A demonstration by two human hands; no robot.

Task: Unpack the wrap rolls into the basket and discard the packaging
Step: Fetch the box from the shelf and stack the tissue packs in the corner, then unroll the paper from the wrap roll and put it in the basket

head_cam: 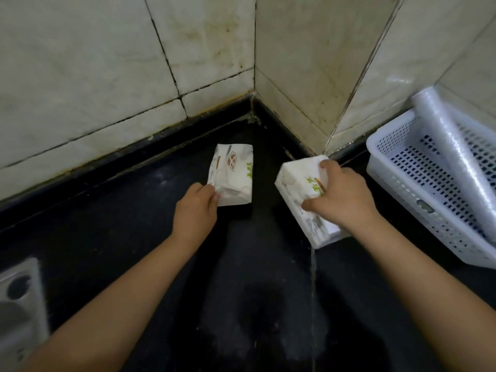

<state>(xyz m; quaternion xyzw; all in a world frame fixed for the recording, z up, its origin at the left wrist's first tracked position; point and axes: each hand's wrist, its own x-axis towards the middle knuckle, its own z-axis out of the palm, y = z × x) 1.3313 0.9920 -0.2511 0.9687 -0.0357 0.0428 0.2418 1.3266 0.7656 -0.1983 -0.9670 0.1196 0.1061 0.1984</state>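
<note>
Lying flat on dark counter near corner: white printed pack (233, 175). Sitting tilted just right of it: second pack (300, 200). Leaning diagonally in white perforated basket (418, 167) at right edge: clear wrap roll (456, 154).

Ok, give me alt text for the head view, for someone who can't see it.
Over a dark counter in a tiled corner, the right hand grips one white printed pack while the left hand pinches the near end of a second pack. At right, a white perforated basket holds a clear wrap roll.
</note>
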